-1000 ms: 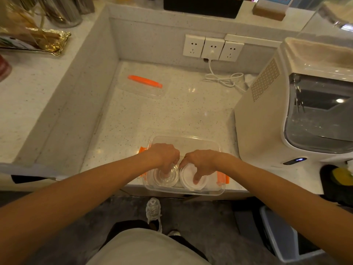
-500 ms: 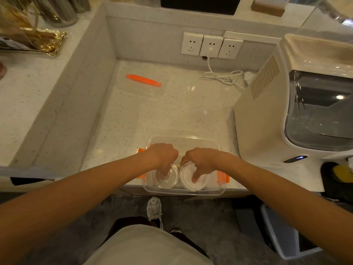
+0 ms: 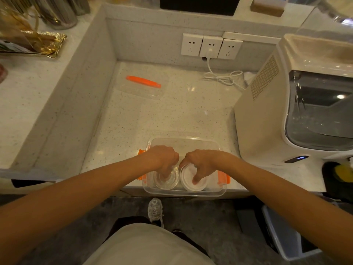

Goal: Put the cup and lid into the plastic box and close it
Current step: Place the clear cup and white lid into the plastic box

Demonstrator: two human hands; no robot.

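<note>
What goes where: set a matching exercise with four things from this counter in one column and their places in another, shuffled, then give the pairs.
Things:
1. clear plastic dome lid
2. white round cup
3. clear flat box cover with orange clip
4. white power cord

Places:
A. plugged into the middle wall socket
B. right half of the clear plastic box, under the right hand
C. far left of the counter, apart from the box
D. left half of the box, under the left hand

Pairs: 1-D, 2-B, 3-C, 4-A

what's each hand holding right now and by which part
Left hand has fingers down on the clear cup; right hand presses a finger on the white lid. Both sit in the plastic box; true grips cannot be told.
</note>
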